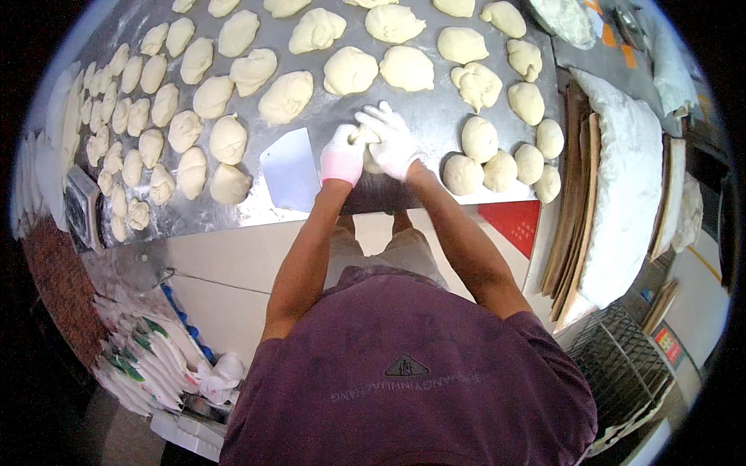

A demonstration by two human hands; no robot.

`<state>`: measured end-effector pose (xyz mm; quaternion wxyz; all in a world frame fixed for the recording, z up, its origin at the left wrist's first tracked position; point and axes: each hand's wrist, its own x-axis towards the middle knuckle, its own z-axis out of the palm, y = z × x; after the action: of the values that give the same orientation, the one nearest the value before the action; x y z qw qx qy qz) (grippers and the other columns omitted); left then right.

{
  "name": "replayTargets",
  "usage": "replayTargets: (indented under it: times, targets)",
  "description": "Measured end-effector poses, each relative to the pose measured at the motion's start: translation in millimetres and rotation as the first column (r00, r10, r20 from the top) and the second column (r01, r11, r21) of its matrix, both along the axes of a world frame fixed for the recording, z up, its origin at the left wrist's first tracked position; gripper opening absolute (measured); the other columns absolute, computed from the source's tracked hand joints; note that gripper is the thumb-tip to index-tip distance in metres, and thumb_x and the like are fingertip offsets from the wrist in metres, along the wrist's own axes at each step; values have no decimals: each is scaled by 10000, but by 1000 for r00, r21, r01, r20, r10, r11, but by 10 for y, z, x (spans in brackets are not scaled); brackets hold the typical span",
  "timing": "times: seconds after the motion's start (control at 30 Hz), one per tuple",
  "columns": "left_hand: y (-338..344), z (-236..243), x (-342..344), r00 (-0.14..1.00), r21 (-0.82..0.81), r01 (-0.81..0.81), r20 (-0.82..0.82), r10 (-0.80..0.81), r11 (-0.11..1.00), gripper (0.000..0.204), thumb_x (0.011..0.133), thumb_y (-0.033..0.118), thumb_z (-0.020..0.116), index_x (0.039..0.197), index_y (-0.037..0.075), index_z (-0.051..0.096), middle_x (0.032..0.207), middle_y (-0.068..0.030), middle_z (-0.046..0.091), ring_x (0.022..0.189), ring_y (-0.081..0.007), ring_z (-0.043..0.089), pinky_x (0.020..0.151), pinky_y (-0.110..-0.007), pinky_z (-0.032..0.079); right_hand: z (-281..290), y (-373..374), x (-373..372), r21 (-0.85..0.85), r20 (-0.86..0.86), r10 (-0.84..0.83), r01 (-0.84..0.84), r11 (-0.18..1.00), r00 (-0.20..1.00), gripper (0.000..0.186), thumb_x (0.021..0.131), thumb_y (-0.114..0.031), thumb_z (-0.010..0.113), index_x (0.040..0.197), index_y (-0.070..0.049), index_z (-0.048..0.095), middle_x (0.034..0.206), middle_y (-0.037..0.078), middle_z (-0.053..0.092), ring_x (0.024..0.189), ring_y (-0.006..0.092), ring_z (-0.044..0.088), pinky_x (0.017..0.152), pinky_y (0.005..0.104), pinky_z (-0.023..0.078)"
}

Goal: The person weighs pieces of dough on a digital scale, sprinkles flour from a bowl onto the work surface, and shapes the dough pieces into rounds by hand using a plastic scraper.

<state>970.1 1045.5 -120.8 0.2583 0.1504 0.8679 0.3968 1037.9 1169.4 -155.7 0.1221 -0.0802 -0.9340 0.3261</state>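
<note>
My left hand (344, 155), in a white glove with a pink cuff, grips a piece of dough (373, 161) at the middle of the steel worktop's front (412, 101). My right hand (387, 140), gloved in white, lies over the same piece with its fingers bent, and the two hands touch, partly hiding the dough. Left of them a pale flat scraper (287, 167) rests on the steel. Rows of dough lumps (350, 71) cover the worktop behind and to the left, and a group of rounder balls (463, 175) sits just right of my right hand.
A small dark device (81, 202) sits at the worktop's left end. Stacked boards (567, 202) and a white cloth-covered pad (614, 202) stand at the right. Below are packed bags (144, 365) at lower left and a wire crate (614, 377) at lower right.
</note>
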Motion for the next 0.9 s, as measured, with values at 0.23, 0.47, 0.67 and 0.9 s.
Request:
replayTargets:
  times: [0.23,0.47,0.67,0.9]
  targets:
    - [66,181,160,995,143,76,-74,-65,987,163,837,100,569,981,95,645,997,-156,637,941,-370,604,819,-419,482,7,0,221,-22,-57,-83,81,996,995,545,739,-157,643,1260,-17,558,1327,193,527,1289,385,434,1090,428,341]
    - [-91,-147,247,962,165,238,-172,-210,957,220,818,108,614,1032,64,635,1001,-167,638,933,-356,607,839,-386,476,226,362,295,-447,173,235,-137,884,956,573,785,-195,676,1288,23,507,1383,237,454,1292,406,422,1104,420,331]
    - [197,-11,154,980,12,-51,195,47,999,241,833,128,608,1059,44,617,999,-164,633,963,-272,619,838,-360,482,-29,58,237,-62,-105,-54,47,997,993,535,739,-103,642,1251,4,531,1297,236,522,1239,430,456,1057,454,367]
    - [70,117,477,998,151,65,-13,-64,986,218,859,161,611,1059,76,625,1001,-167,635,920,-321,630,791,-393,499,-78,236,497,-116,-69,136,-143,983,988,490,723,-107,649,1203,-29,585,1220,211,589,1202,413,509,1028,449,407]
